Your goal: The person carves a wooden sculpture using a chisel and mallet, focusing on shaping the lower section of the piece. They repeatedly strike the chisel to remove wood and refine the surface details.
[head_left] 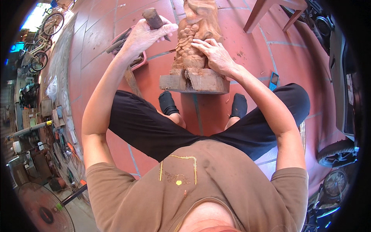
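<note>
A carved wooden statue (208,17) stands before me on a rough, cracked wooden base (210,81). Its near side bears a cluster of rounded, bead-like shapes. My left hand (145,36) is closed around a carving chisel (152,18) with a thick brown wooden handle; a short dark blade shows below the fingers, pointing toward the statue and apart from it. My right hand (216,56) lies against the statue's right side, fingers stretched over the carved surface.
A pink basket (143,63) of tools sits left of the statue, with a wooden handle (132,82) beside it. A blue phone (274,80) lies on the red tiles to the right. A wooden chair (257,17) stands far right; a fan (46,210) is lower left.
</note>
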Demonstrator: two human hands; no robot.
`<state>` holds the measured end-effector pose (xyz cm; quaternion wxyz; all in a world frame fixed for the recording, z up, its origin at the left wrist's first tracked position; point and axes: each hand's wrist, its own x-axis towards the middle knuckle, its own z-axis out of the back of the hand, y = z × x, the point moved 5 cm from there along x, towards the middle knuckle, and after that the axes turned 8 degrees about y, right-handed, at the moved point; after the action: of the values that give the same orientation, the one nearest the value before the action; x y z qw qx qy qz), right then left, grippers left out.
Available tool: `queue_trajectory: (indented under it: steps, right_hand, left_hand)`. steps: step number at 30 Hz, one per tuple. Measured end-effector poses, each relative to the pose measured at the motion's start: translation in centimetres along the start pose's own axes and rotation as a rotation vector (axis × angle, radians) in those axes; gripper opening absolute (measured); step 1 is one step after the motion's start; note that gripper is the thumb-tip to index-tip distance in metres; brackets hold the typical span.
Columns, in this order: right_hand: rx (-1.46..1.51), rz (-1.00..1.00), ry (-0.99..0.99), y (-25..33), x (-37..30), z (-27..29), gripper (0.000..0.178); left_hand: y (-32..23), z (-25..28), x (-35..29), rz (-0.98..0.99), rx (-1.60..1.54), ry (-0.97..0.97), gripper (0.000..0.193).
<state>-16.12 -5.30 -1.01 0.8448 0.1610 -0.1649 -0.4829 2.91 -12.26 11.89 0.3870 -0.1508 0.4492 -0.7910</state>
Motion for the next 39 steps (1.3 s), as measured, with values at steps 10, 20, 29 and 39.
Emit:
queue_trajectory:
  steps: [10, 20, 29, 39]
  right_hand:
    - [-0.029, -0.132, 0.076, 0.3, 0.8, 1.8, 0.054]
    - [-0.091, -0.403, 0.114, -2.6, 0.0, 5.9, 0.031]
    - [0.354, -0.371, 0.039, -8.1, 1.1, 3.0, 0.041]
    - [0.464, -0.345, -0.022, -9.6, 1.7, 2.0, 0.04]
  left_hand:
    - [0.3, 0.7, -1.2, 0.043, -0.002, -0.038, 0.024]
    - [0.9, 2.2, -1.8, 0.017, 0.011, -0.067, 0.022]
    - [1.5, -3.4, 1.5, 0.161, -0.424, -0.061, 0.029]
    - [4.7, -8.4, 4.9, 0.139, -0.371, -0.133, 0.029]
